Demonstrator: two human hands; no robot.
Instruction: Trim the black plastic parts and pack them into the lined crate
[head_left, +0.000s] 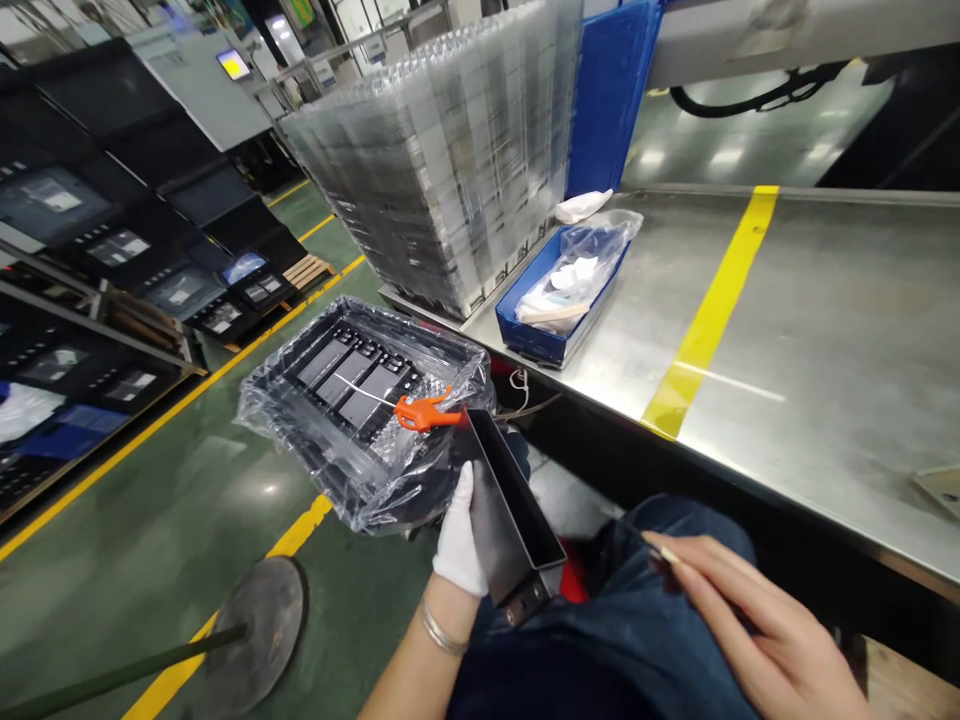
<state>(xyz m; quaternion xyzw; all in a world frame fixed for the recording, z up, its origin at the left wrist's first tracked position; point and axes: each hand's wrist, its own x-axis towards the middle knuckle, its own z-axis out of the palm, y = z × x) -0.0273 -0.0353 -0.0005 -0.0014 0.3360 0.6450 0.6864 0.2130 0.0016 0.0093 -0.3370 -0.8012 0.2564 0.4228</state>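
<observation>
Black, the narrow hollow case (496, 510) has thin walls.

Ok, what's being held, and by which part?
Left hand: black box, by its long side. Right hand: perhaps something small at the fingertips, too blurred to tell.

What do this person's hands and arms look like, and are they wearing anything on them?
The left hand wears a plain white glove, with a shiny silver-coloured bangle around the wrist below it. The right hand shows no glove. No sleeve is visible on the part of the left forearm in view.
</observation>
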